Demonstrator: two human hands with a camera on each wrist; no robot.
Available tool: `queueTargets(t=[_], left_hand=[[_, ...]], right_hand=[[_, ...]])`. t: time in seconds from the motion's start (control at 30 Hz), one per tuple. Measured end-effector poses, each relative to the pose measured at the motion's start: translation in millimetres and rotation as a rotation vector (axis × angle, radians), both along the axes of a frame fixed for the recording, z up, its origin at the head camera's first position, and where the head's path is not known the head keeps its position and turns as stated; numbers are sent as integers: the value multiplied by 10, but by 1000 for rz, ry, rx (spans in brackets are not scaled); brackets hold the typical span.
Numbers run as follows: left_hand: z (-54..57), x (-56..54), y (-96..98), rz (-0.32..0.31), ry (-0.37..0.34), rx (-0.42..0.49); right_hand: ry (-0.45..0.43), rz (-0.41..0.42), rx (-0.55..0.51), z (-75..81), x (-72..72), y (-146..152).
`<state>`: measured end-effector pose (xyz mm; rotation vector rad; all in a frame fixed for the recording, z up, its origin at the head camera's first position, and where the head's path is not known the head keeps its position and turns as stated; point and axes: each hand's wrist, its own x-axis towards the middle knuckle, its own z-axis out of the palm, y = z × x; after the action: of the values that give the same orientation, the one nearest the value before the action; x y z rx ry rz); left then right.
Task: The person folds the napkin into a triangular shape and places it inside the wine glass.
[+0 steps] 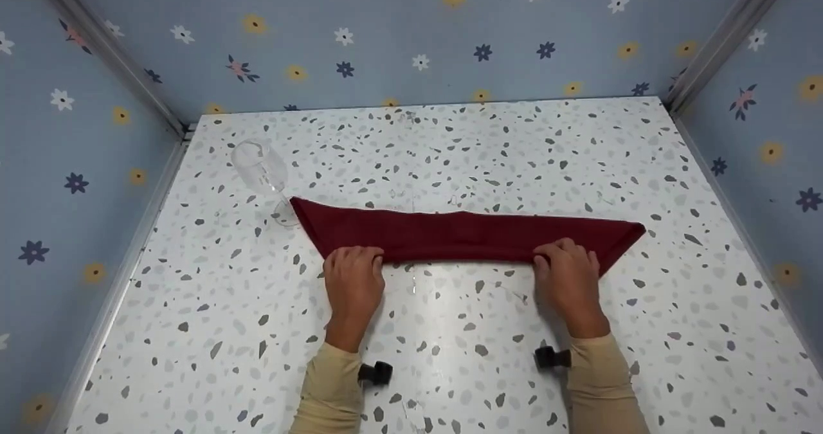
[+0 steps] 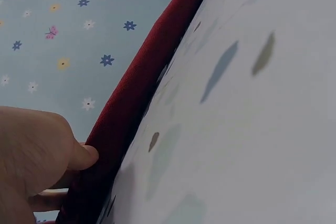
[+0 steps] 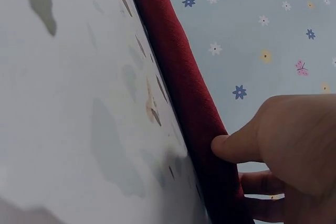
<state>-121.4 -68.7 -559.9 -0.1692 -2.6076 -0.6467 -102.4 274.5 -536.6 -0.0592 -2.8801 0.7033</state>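
Note:
A dark red cloth (image 1: 456,231) lies across the table as a long folded strip, with slanting ends and a rolled near edge. On the left part of that edge, my left hand (image 1: 353,280) grips the cloth, its thumb pressed on the near side. My right hand (image 1: 569,280) holds the same edge toward the right end. Both wrist views show the thumb on the near face of the red roll (image 2: 126,98) and fingers on its far side. The underside of the cloth is hidden.
A clear stemmed glass (image 1: 260,167) is at the left, its base (image 1: 285,214) close to the cloth's upper left corner. The speckled white table (image 1: 450,357) is bounded by blue flowered walls (image 1: 386,35) at the back and both sides.

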Motion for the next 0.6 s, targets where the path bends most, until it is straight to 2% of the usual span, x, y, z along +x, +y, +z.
queueTargets(t=[0.17, 0.33, 0.6], left_hand=[[6, -6, 2, 7, -9, 1], [3, -22, 4, 29, -46, 14], [-9, -10, -10, 35, -10, -1]], right_hand=[[-16, -16, 22, -4, -1, -4], [-9, -40, -18, -10, -6, -6], [-22, -53, -30, -9, -30, -4]])
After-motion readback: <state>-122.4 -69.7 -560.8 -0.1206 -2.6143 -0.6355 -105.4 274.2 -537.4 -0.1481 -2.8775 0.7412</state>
